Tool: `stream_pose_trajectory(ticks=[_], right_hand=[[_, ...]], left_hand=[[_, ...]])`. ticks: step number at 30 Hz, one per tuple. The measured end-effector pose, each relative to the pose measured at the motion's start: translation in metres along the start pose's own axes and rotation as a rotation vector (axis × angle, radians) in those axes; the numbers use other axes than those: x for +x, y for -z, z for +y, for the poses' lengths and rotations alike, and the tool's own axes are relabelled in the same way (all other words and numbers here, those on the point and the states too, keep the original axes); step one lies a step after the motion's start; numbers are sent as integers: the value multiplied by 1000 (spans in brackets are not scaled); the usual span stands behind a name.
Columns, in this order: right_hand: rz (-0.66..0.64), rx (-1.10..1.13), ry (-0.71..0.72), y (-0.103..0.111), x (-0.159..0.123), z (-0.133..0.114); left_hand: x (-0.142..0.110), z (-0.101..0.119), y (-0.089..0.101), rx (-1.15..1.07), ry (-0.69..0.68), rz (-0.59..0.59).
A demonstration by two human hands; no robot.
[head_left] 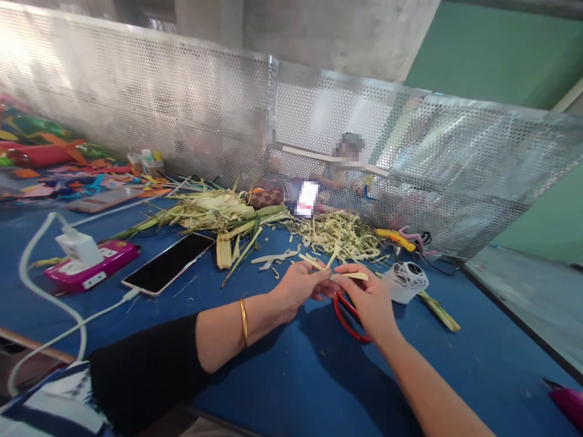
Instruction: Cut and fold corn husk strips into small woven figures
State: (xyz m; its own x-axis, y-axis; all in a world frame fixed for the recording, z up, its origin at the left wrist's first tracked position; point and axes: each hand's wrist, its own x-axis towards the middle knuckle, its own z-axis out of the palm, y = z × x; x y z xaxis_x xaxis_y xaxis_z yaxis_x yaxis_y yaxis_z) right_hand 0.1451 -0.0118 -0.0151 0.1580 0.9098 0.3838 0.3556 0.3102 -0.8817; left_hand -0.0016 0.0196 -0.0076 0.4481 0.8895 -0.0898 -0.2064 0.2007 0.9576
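My left hand (298,284) pinches pale, leaf-like strips, and one strip (334,254) stands up between my hands. The fingers of my right hand (374,301) are closed on the same small bundle, where a pale strip end (356,276) sticks out to the right. My fingertips nearly meet and hide the join. Just below them shows the red loop handle of a pair of scissors (339,320); its blades are hidden. Beyond my hands lie a heap of curled, shredded strips (344,235) and loose strip pieces (276,258) on the blue table (291,388).
Husk-like leaves (212,209) are piled back left, near a black-screened phone (168,264) on a white cable and a magenta power strip (98,270). A white openwork cup (405,282) stands right; a yellow-handled tool (395,238) lies behind. A perforated metal screen (182,103) closes the back.
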Motion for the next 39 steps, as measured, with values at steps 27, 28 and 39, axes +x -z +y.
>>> stream_pose_trajectory(ticks=[27,28,39], right_hand=[[-427,282,38,37,15,-6],[-408,262,52,36,16,-6],[-219,135,-59,26,14,-7]], left_hand=[[2,-4,9,-77,296,-377],[1,-4,8,-69,278,-360],[-8,0,-1,7,175,-309]])
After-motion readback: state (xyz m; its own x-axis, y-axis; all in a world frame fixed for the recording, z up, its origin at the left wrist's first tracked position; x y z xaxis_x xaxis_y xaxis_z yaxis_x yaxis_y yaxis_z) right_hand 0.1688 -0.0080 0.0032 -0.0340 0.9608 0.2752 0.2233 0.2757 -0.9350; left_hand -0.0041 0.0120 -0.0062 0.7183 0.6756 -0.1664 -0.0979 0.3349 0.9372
